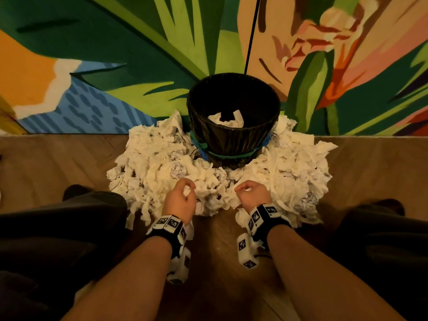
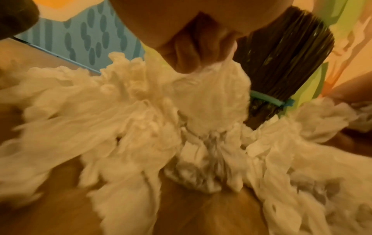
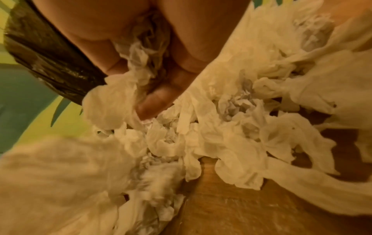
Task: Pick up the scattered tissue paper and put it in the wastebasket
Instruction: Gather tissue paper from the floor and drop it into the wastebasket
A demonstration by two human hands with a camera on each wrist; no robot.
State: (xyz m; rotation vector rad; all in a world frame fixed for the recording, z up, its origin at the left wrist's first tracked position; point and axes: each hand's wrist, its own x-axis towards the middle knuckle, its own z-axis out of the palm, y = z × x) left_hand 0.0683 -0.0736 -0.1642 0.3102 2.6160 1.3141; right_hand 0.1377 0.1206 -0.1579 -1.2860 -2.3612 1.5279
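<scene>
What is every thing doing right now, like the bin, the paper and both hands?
Black woven wastebasket: upright, open, nearly empty.
White crumpled tissue inside it: lying at the bottom.
White tissue pile: heaped on the wooden floor round the basket.
Left hand: gripping tissue.
Right hand: gripping tissue.

Wooden floor (image 1: 58, 163) bears tissue paper (image 1: 148, 163) around the wastebasket (image 1: 234, 137).

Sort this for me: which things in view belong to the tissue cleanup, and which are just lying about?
Job:
- tissue pile on the floor around the wastebasket
- wastebasket, some tissue already inside
- left hand, gripping tissue
- right hand, gripping tissue

Not the job:
- rug with leaf pattern
- wood floor
- green band around the basket
</scene>
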